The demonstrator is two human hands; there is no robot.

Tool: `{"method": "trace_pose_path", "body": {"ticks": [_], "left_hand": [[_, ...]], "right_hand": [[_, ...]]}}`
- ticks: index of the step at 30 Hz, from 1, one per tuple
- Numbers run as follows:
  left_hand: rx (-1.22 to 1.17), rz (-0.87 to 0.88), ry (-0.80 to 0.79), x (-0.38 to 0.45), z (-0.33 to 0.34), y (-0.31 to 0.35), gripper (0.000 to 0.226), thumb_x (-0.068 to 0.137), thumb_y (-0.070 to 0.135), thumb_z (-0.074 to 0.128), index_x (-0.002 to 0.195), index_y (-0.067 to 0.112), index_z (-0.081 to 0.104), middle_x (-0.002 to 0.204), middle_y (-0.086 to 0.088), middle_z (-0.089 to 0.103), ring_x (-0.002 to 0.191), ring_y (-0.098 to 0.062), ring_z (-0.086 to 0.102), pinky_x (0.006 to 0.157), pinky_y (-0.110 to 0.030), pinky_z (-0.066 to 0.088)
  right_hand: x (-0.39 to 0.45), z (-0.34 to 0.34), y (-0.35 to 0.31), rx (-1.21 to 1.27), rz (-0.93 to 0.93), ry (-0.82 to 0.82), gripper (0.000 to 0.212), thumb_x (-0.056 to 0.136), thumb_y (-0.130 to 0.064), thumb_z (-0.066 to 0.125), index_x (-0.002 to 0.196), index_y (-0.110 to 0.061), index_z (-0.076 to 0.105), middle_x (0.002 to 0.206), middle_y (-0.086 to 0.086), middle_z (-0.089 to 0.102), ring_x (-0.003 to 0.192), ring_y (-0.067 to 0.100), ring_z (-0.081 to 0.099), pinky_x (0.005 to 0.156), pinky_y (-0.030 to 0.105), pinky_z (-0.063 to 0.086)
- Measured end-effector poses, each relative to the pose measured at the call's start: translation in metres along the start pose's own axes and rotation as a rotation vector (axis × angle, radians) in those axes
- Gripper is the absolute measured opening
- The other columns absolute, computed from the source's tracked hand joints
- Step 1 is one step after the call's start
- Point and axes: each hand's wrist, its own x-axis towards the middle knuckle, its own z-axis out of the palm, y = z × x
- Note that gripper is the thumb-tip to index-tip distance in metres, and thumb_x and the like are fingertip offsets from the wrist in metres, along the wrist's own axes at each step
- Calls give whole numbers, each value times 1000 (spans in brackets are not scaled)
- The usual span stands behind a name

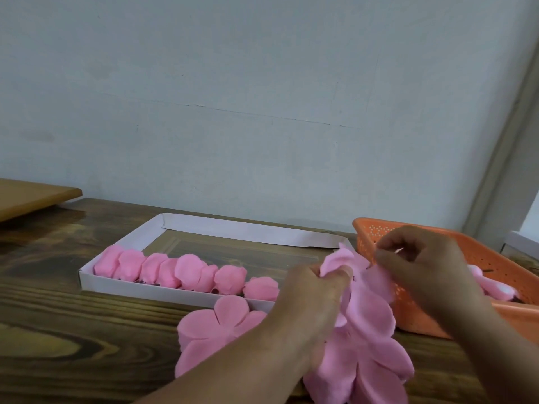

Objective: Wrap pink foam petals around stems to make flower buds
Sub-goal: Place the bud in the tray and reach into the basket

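While both hands work a pink foam petal (339, 262) above the worktop (73, 330), one bud is being formed
Left hand (309, 301) has its grip closed on the petal's gathered base, right hand (420, 263) pinches its edge beside the orange basket (495, 258); the stem is hidden. Foam looks light, soft and easily creased, so I would hold it low at the base. Finished buds (186, 272) line the white tray (221, 227); loose petals (215, 322) lie just in front of it

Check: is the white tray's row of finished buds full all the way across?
No. The pink buds line only the near edge of the white tray, and bare wood shows through behind them.
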Motion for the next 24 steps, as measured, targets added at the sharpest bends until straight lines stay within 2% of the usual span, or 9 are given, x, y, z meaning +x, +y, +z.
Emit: {"method": "trace_pose_path", "body": {"ticks": [3, 6, 8, 10, 13, 15, 18, 20, 24], "left_hand": [[-10, -20, -6, 0, -2, 0, 23, 88, 29, 61, 69, 17, 66, 57, 3, 57, 60, -21, 54, 61, -26, 41], [2, -29, -10, -1, -2, 0, 24, 87, 28, 61, 67, 16, 66, 60, -1, 58, 62, -23, 55, 64, -30, 41], [20, -19, -10, 0, -2, 0, 24, 87, 26, 60, 65, 17, 64, 61, -2, 57, 62, -22, 54, 64, -30, 40], [36, -3, -8, 1, -2, 0, 23, 88, 25, 59, 66, 19, 63, 62, -1, 56, 61, -21, 53, 63, -29, 40], [52, 15, -30, 1, -3, 0, 18, 89, 24, 56, 76, 22, 68, 50, 8, 51, 52, -16, 47, 53, -22, 34], [57, 20, -34, 0, -4, 0, 17, 89, 24, 55, 82, 20, 70, 50, 9, 51, 51, -15, 47, 51, -21, 34], [57, 27, -32, 1, -5, 1, 20, 89, 23, 56, 72, 25, 67, 61, 4, 56, 61, -19, 52, 60, -26, 39], [47, 17, -30, 3, -5, 1, 27, 89, 23, 57, 63, 27, 65, 65, 3, 60, 65, -19, 56, 64, -27, 43], [56, 23, -13, 3, -5, 0, 28, 81, 30, 60, 53, 30, 64, 70, 1, 62, 68, -19, 58, 67, -29, 45]], "right_hand": [[20, -36, 24, -270, 86, -41, 19, 75, -11, 73, 62, -22, 65, 53, -4, 64, 46, 7, 54, 49, 25, 41], [32, -61, 51, -463, 245, -237, 9, 73, -26, 77, 80, -22, 73, 72, -8, 67, 69, 11, 62, 64, 31, 45], [36, -69, 66, -524, 318, -407, 33, 65, -45, 79, 88, -23, 73, 74, -12, 66, 72, 8, 61, 70, 31, 45], [38, -71, 76, -600, 347, -517, 31, 65, -56, 75, 86, -35, 70, 82, -13, 67, 79, 5, 59, 75, 29, 43], [41, -72, 84, -616, 354, -573, 4, 75, -49, 69, 72, -49, 67, 92, -18, 66, 88, 6, 59, 83, 29, 41], [44, -72, 87, -612, 366, -589, 14, 77, -39, 72, 67, -48, 69, 90, -19, 67, 88, 7, 61, 85, 29, 43], [51, -70, 92, -624, 380, -598, 23, 75, -25, 75, 60, -43, 73, 74, -17, 70, 82, 5, 62, 75, 24, 45], [54, -67, 91, -680, 368, -639, 22, 76, -27, 74, 60, -43, 73, 70, -19, 70, 79, 4, 63, 73, 23, 46], [59, -60, 84, -746, 360, -702, 14, 80, -35, 68, 68, -38, 74, 80, -15, 71, 82, 4, 63, 82, 26, 49]]}}
